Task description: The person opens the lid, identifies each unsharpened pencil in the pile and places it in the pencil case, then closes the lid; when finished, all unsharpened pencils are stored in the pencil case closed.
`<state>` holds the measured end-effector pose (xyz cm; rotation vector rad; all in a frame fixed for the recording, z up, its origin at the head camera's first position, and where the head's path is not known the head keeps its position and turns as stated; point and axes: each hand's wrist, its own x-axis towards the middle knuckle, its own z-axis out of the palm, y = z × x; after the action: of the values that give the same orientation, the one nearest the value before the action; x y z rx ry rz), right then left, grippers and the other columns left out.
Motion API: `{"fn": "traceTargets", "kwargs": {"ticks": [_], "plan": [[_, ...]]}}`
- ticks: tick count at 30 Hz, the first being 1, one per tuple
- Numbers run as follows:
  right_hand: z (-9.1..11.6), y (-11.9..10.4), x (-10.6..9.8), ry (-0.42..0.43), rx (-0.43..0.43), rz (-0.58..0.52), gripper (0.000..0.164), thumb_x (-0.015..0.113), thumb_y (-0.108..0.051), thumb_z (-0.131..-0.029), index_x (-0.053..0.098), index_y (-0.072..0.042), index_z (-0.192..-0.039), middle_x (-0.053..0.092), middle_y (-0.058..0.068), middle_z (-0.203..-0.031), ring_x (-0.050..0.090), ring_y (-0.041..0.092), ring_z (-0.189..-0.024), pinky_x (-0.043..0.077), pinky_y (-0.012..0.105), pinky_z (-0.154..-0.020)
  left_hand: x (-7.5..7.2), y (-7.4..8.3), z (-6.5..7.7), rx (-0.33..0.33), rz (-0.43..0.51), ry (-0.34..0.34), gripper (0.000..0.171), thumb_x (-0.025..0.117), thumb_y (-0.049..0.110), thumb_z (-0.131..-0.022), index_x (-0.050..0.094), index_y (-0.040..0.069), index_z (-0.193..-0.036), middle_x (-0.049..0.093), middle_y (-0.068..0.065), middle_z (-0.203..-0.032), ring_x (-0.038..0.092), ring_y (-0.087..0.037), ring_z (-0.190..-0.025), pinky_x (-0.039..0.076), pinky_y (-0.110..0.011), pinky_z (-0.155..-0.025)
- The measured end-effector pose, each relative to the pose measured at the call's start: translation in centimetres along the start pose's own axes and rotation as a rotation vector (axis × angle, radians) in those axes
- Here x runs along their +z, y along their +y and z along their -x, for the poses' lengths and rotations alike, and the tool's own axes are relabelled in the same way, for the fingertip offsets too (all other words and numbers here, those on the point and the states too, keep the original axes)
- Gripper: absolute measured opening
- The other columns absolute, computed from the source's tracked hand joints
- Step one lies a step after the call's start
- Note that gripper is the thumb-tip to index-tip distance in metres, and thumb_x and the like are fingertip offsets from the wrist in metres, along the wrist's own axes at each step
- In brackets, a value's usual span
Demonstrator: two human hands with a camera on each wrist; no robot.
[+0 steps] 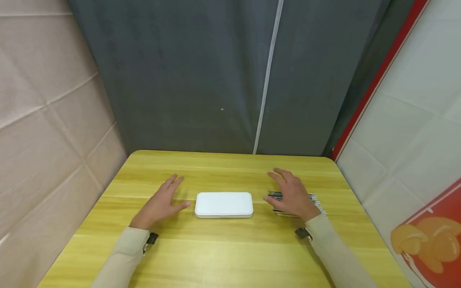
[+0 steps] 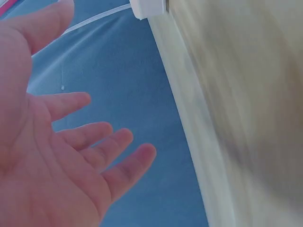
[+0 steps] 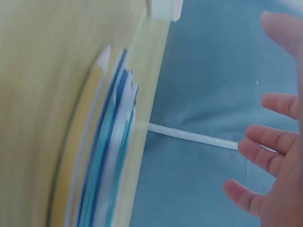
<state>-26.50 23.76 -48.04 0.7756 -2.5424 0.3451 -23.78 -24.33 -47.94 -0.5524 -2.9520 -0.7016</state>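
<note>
A white case [image 1: 224, 205] with rounded corners, its lid down, lies on the table between the two hands. The left hand [image 1: 163, 203] hovers to its left with fingers spread and holds nothing; its palm [image 2: 52, 161] shows in the left wrist view. On the other side, the right hand [image 1: 291, 195] is held above a row of pencils [image 1: 317, 203], fingers apart and nothing in them. It hides the middle of that row. In the right wrist view the pencils [image 3: 102, 156] lie side by side, yellow, blue, teal and white among them.
The wooden table [image 1: 216, 256] has rounded far corners. A dark grey curtain [image 1: 180, 80] with a pale vertical strip hangs behind it. Pale cloth [image 1: 47, 120] lines the left side, and a white panel with a red border [image 1: 378, 88] stands on the right.
</note>
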Motion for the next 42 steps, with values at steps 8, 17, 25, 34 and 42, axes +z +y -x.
{"fn": "traceTargets", "kwargs": {"ticks": [8,17,25,34,42], "plan": [[-0.8,-1.1,1.3,-0.003,-0.037,-0.075,0.074,0.076,-0.057,-0.091,0.058,-0.015,-0.149,0.056,0.012,-0.15,0.058,0.036,-0.133,0.051,0.062,-0.1,0.8,-0.1,-0.2,0.029,0.11,-0.001,0.088,0.077,0.044,-0.097,0.034,0.006,-0.163,0.028,-0.03,-0.168,0.037,-0.055,-0.15,0.037,-0.072,-0.114],[-2.2,-2.6,2.7,-0.007,-0.083,-0.156,0.066,0.076,-0.053,-0.092,0.062,-0.013,-0.143,0.061,0.011,-0.144,0.061,0.033,-0.129,0.052,0.057,-0.103,2.5,-0.3,-0.3,0.019,0.147,-0.058,0.088,0.081,0.044,-0.093,0.038,0.009,-0.162,0.032,-0.027,-0.167,0.043,-0.05,-0.147,0.041,-0.068,-0.113],[-3.3,-4.0,3.4,-0.035,-0.141,-0.209,0.056,0.078,-0.049,-0.093,0.066,-0.014,-0.135,0.064,0.006,-0.137,0.063,0.028,-0.127,0.053,0.051,-0.105,2.6,0.1,-0.3,-0.052,0.304,-0.13,0.095,0.087,0.039,-0.089,0.035,0.012,-0.164,0.042,-0.018,-0.161,0.061,-0.037,-0.13,0.054,-0.052,-0.104],[-3.4,-5.6,3.9,-0.122,-0.11,-0.285,0.055,0.075,-0.051,-0.096,0.068,-0.012,-0.134,0.064,0.002,-0.135,0.061,0.023,-0.128,0.053,0.047,-0.108,2.7,0.9,-1.6,-0.116,0.385,-0.209,0.1,0.092,0.027,-0.084,0.034,0.012,-0.164,0.057,-0.015,-0.145,0.065,-0.03,-0.124,0.055,-0.047,-0.104],[-3.7,-6.9,4.6,-0.169,-0.112,-0.389,0.05,0.078,-0.047,-0.095,0.07,-0.013,-0.129,0.066,-0.003,-0.13,0.063,0.017,-0.124,0.054,0.044,-0.106,3.2,0.3,-2.3,-0.081,0.46,-0.251,0.105,0.096,0.02,-0.078,0.035,0.007,-0.163,0.057,-0.013,-0.143,0.062,-0.023,-0.114,0.055,-0.039,-0.099]]}}
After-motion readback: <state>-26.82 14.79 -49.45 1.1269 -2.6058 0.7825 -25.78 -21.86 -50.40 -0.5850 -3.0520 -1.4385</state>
